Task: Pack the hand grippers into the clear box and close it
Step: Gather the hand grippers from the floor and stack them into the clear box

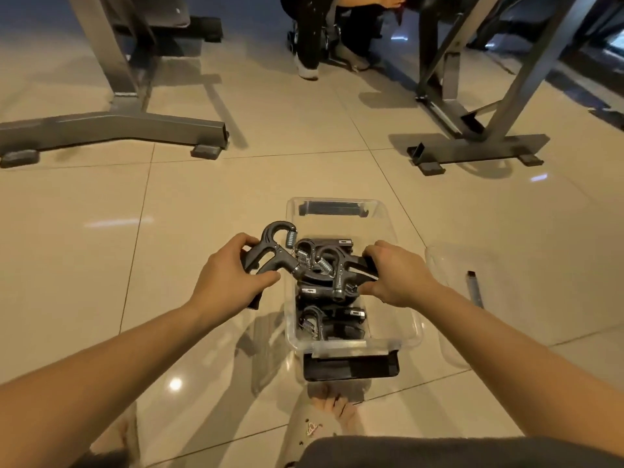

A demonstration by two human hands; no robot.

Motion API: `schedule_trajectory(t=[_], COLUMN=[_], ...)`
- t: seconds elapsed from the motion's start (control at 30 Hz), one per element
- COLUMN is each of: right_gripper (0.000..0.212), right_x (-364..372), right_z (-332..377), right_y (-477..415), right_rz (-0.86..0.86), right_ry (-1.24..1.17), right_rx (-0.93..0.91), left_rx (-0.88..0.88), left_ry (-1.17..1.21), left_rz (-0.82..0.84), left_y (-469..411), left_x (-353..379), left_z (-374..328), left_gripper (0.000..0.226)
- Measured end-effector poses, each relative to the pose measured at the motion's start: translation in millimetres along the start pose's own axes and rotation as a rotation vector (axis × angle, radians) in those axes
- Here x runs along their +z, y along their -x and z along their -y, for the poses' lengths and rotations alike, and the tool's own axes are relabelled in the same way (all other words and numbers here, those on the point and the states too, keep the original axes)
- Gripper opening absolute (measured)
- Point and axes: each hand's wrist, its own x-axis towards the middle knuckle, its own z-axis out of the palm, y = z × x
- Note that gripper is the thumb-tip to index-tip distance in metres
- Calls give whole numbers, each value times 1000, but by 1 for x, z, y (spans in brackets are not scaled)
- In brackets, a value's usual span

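A clear box with black latches stands open on the tiled floor in front of me. Several black hand grippers with steel springs lie in it. My left hand grips the handles of one hand gripper just left of the box's rim, its hooked top pointing up. My right hand holds the handles of another hand gripper over the middle of the box, above the ones lying inside. The clear lid lies flat on the floor to the right of the box.
Grey metal frames of gym equipment stand on the floor beyond the box, left and right. Another person's legs and shoes show at the top. My own foot sits just behind the box's near latch.
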Motion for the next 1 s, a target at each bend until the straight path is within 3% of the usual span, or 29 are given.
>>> schedule_trajectory(t=[0.47,0.67,0.83,1.0], right_gripper=[62,55,65,61], right_x=[95,112,117,119], right_z=[13,12,11,11], right_y=[-24,-36,-43,-42], right_rz=[257,283,291,291], right_ry=[34,88,90,70], right_rx=[-87,-97,-91,-86], left_rx=[-85,-82,-74,-57], left_ry=[148,142,138,140], left_rz=[96,100,97,99], left_y=[-27,-42,-52,-56], left_x=[14,13,17,21], left_z=[49,52,51,44], left_gripper=[46,47,47,49])
